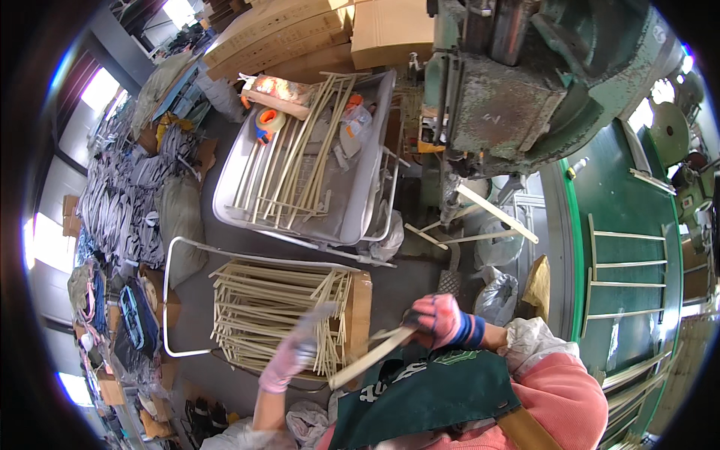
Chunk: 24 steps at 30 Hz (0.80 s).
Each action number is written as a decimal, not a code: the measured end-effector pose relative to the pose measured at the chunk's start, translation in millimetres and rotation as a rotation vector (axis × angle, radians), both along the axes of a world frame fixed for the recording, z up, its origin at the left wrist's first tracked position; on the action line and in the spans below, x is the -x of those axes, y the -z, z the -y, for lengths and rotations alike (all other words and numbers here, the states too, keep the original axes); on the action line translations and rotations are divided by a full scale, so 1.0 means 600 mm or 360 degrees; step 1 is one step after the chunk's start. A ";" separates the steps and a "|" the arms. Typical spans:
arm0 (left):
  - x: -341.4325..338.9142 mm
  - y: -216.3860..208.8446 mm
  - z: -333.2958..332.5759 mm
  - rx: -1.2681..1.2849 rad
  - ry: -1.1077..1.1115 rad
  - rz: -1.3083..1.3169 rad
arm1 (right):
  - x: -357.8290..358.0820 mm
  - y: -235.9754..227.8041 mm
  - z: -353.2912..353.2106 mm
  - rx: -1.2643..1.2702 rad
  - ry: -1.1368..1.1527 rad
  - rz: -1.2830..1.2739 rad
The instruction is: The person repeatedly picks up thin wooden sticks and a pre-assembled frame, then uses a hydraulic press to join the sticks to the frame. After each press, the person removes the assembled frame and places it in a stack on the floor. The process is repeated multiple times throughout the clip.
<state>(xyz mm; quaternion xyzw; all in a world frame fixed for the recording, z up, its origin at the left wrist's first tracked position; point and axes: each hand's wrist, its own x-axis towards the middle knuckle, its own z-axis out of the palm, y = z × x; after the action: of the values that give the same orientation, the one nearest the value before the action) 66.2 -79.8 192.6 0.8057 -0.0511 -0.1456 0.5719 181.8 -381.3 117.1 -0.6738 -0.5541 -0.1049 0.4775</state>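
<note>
At lower centre, the right hand (435,318) grips a beige strip (373,358) — the left hand (286,361) (blurred) is near piled strips (262,311), lower left.

Two hands (437,320), one white tub (339,219), one green table (622,180), four rungs (630,264), piled sticks (262,315) (past counting)

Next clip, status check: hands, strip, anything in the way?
Right hand closed on pale strip. Left hand motion-blurred, grip unclear. Possible obstruction: strip pile behind left hand in view.
</note>
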 end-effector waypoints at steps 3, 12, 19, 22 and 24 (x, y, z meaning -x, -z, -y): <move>-0.084 0.000 0.123 0.0163 0.0720 -0.0316 | 0.001 -0.038 -0.005 0.0023 -0.0228 0.0213; -0.115 0.107 0.254 0.0205 0.0613 -0.0402 | -0.029 -0.081 0.122 0.0256 0.0090 -0.0416; -0.268 0.101 0.292 0.0739 -0.0214 -0.0177 | -0.230 -0.024 0.180 0.0775 0.1166 -0.0466; -0.352 0.081 0.312 0.0643 -0.0028 -0.0145 | -0.245 0.030 0.162 0.0311 0.0820 -0.1182; -0.382 0.076 0.331 0.0675 -0.0064 -0.0256 | -0.239 0.039 0.161 0.0307 0.0866 -0.0944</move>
<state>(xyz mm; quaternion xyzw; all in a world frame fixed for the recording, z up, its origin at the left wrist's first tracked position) 295.3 -278.6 146.8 0.6540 -0.0186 -0.1839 0.7335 325.2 -477.7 93.9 -0.8384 -0.2014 0.0239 0.5059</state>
